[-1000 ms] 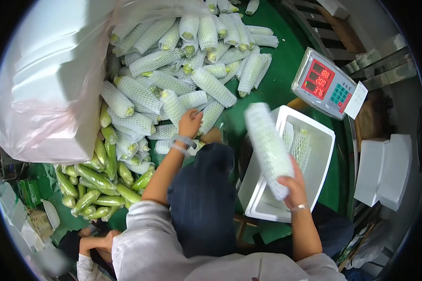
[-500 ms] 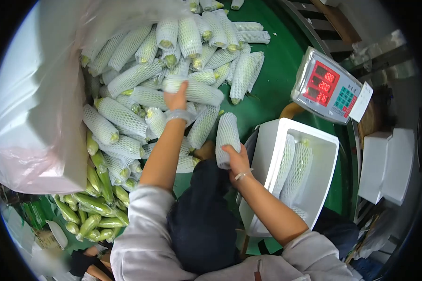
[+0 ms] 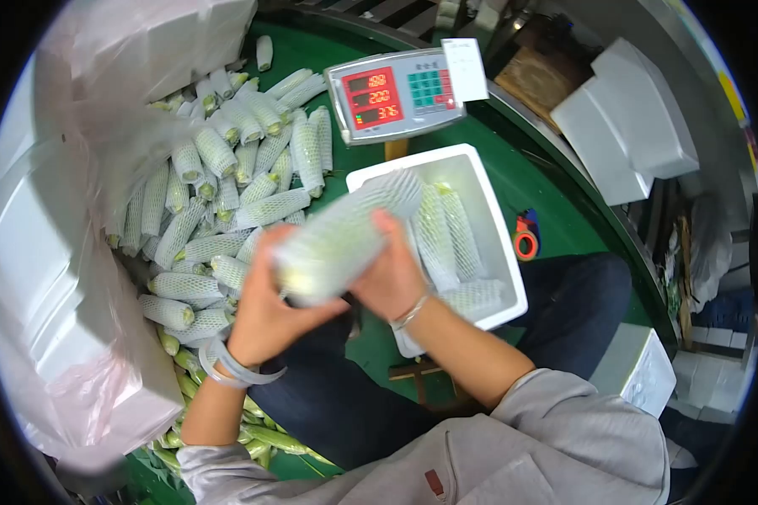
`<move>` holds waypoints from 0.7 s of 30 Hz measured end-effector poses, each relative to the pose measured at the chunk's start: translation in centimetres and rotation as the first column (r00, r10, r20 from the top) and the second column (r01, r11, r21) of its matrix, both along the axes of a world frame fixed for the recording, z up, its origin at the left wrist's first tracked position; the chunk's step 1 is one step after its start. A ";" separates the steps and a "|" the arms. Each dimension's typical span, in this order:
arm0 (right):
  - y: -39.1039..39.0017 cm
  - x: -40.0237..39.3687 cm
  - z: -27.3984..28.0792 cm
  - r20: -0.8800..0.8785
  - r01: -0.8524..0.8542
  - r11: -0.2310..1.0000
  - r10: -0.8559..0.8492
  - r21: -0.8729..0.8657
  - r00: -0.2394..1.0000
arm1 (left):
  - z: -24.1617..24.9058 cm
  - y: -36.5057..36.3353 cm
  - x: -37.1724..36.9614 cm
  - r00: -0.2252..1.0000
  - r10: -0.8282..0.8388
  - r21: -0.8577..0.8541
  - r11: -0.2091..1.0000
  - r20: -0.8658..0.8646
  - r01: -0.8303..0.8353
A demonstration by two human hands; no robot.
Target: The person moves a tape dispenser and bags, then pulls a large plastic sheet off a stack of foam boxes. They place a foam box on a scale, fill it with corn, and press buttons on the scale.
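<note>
Above the near edge of the white foam box (image 3: 507, 278), both hands grip a netted ear of corn (image 3: 341, 240), blurred by motion. My left hand (image 3: 269, 307) is closed around its lower left end, thumb beneath. My right hand (image 3: 392, 273) holds its right side. A second ear could be bundled with it; the blur hides this. Inside the box lie several ears of corn (image 3: 457, 231) in white foam nets. A heap of netted corn (image 3: 219, 202) fills the left side of the green surface (image 3: 556, 194).
A digital scale display (image 3: 396, 93) stands behind the box. To the box's right is a red and blue tape dispenser (image 3: 526, 236). Large white foam boxes (image 3: 143, 370) with plastic film border the heap. Green unnetted ears (image 3: 269, 438) lie below left. Another foam box (image 3: 623, 126) sits far right.
My left hand has left the heap and come to my right hand, and both now hold netted corn together. The camera view has turned right, bringing the tape dispenser into sight.
</note>
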State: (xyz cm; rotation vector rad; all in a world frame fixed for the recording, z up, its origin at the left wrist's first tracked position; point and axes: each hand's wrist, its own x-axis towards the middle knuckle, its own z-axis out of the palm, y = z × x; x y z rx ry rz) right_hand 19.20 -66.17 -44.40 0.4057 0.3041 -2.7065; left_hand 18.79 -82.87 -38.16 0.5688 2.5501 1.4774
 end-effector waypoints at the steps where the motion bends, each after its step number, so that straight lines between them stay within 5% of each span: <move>1: 3.4 0.4 -1.2 -0.011 -0.004 0.994 0.003 -0.113 1.000 | 1.3 1.7 0.9 0.983 -0.183 -0.109 0.977 -0.005 0.182; 3: 8.9 0.9 -2.9 -0.040 0.140 0.873 -0.137 0.468 0.990 | 2.7 3.6 2.7 0.905 -0.405 -0.247 0.870 0.131 0.426; 5: 14.1 1.0 -5.7 -0.179 0.167 0.237 0.031 0.957 0.983 | 0.9 5.1 4.6 0.919 -0.390 -0.106 0.913 0.058 0.394; 6: 15.1 1.4 -6.2 -0.187 0.173 0.235 0.036 0.956 0.982 | 0.2 5.7 5.2 0.939 -0.314 -0.131 0.934 0.137 0.331; 7: 15.7 1.5 -6.3 -0.022 0.048 -0.175 0.146 0.983 0.989 | -0.5 6.2 5.7 0.949 -0.234 -0.163 0.949 0.210 0.270; 8: 16.0 1.7 -6.6 0.171 -0.045 -0.564 0.173 0.825 0.970 | -1.2 6.6 6.1 0.973 -0.214 -0.222 0.948 0.091 0.229; 12: 15.0 5.3 -6.8 -0.150 0.296 -0.672 0.267 0.679 0.952 | -3.1 7.0 6.6 0.995 -0.086 -0.272 0.960 -0.043 0.071; 16: 15.9 11.9 -4.1 -0.195 0.354 -0.582 0.318 0.732 0.928 | -4.2 6.1 5.7 0.991 0.063 -0.282 0.955 -0.119 -0.094; 21: 19.2 17.5 -4.3 -0.203 0.320 -0.659 0.250 0.681 0.947 | -4.8 5.9 4.6 0.990 0.110 -0.297 0.946 -0.087 -0.131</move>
